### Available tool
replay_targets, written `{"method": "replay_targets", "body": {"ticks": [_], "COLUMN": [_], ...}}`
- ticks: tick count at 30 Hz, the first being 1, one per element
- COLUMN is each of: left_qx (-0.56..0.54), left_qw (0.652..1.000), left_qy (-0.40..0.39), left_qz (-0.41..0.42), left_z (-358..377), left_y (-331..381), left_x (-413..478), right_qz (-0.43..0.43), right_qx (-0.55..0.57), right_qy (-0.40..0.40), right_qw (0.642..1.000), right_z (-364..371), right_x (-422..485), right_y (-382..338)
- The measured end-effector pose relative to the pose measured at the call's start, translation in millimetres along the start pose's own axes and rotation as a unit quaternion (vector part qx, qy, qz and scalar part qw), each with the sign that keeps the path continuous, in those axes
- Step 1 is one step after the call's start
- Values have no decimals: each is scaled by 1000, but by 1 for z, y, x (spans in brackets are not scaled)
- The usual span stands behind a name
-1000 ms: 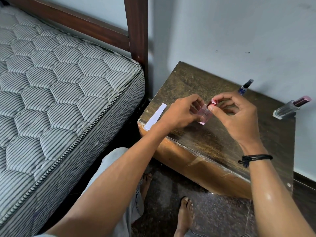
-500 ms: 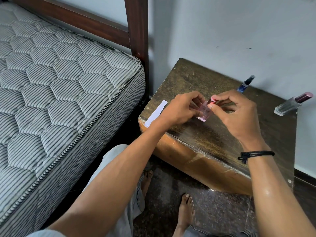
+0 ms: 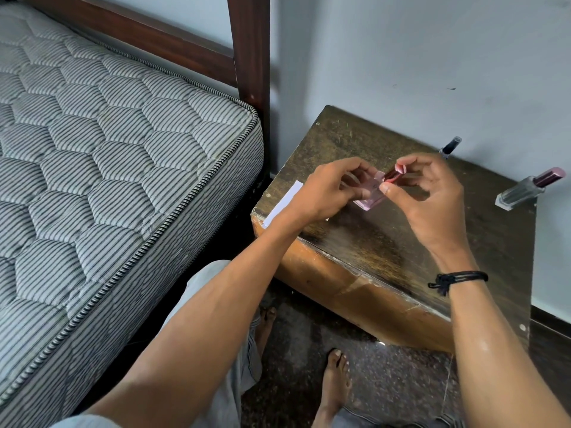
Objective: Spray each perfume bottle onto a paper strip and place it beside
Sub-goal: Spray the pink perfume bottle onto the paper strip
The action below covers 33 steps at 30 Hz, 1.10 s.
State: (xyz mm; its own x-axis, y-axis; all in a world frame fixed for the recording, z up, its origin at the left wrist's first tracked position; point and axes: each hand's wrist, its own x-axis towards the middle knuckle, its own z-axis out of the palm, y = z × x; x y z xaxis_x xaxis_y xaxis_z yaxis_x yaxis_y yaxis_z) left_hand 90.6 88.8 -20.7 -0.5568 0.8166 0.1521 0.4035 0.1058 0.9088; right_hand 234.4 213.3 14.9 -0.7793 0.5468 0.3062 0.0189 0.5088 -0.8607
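A person seated beside a worn wooden side table [image 3: 386, 261] works at the cap of a small pink perfume bottle [image 3: 369, 196], held just above the table's near-left part. The left hand [image 3: 327, 189] grips the bottle's square glass body, fingers curled round it; the right hand [image 3: 432, 193] pinches the dark red cap [image 3: 391, 174] between thumb and fingertips. The step in hand appears to be uncapping — the cap looks to sit at the bottle's neck, though whether it is free cannot be told.

The next move likely calls for drawing the cap clear, laying it aside, then aiming the nozzle at the white paper strip [image 3: 282, 203], which lies on the table's left edge, partly hidden under the left wrist. The left hand would have to shift off the strip, or pick it up, before any spray can land.

The bottle is clear pink glass, squat and flat-sided, small enough to vanish mostly behind the fingers.

Further back on the table, near the wall, a slim dark-capped bottle [image 3: 449, 148] stands behind the right hand, and a clear bottle with a mauve cap [image 3: 528, 188] stands at the table's far-right corner — both apparently still to be sprayed. No strip shows beside either.
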Motion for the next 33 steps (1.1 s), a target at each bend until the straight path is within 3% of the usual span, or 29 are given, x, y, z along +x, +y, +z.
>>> {"method": "replay_targets", "body": {"ticks": [11, 20, 23, 28, 33], "left_qx": [-17, 13, 24, 131, 267], "left_qw": [1000, 999, 998, 975, 946], "left_qy": [-7, -20, 15, 115, 93], "left_qz": [5, -31, -63, -136, -160], "left_z": [-11, -10, -11, -27, -25], "left_y": [-6, -7, -8, -15, -15], "left_x": [4, 3, 1, -2, -4], "right_qz": [51, 32, 27, 32, 33], "right_qx": [85, 34, 12, -27, -50], "right_qy": [56, 28, 17, -1, -22], "right_qw": [994, 999, 999, 999, 998], "right_z": [1, 3, 2, 1, 3], "right_x": [-2, 0, -1, -2, -2], "right_y": [11, 5, 5, 6, 8]}}
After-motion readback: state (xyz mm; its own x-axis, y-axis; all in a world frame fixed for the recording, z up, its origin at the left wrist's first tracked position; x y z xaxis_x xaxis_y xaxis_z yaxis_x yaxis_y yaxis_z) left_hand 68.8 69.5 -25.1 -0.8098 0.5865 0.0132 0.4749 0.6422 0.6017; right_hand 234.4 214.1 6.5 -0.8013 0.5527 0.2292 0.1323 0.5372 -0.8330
